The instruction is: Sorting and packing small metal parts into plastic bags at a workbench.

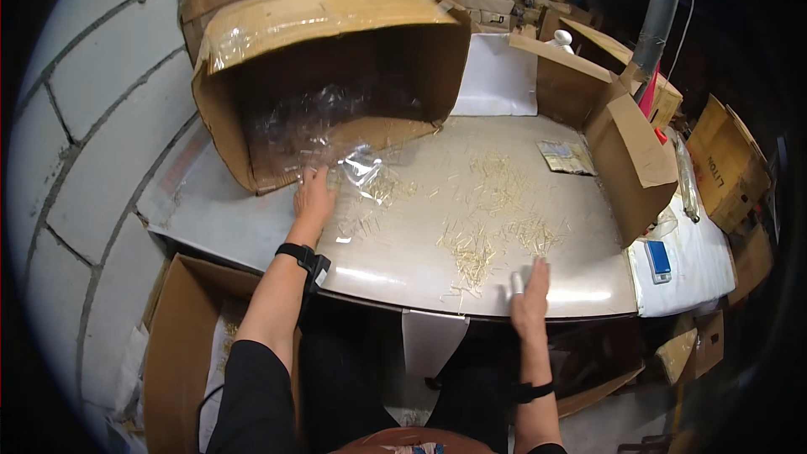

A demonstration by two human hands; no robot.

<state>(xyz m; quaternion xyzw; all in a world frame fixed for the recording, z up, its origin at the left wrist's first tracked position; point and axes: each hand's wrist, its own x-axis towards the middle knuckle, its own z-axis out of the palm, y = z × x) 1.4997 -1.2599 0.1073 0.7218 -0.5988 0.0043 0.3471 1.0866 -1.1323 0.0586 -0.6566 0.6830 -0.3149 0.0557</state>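
Observation:
My left hand [314, 197] is at the lower lip of a large cardboard box lying on its side. Its fingers close on the near edge of a clear plastic bag [366, 166], though the fingertips are partly hidden by shine. More crumpled clear bags [315, 113] fill the box's shaded inside. My right hand [531, 303] hovers at the table's front edge, fingers stretched out, with a white wrap on one finger. Just beyond it lie loose piles of thin gold-coloured pin-like pieces [471, 259], scattered across the shiny tabletop [403, 273].
The tipped box [336, 13] stands back left by a block wall [109, 109]. Cardboard flaps [622, 164] border the table's right side, near a flat packet [567, 157]. A blue device [658, 261] rests on white cloth at right. An open carton [172, 353] sits below left.

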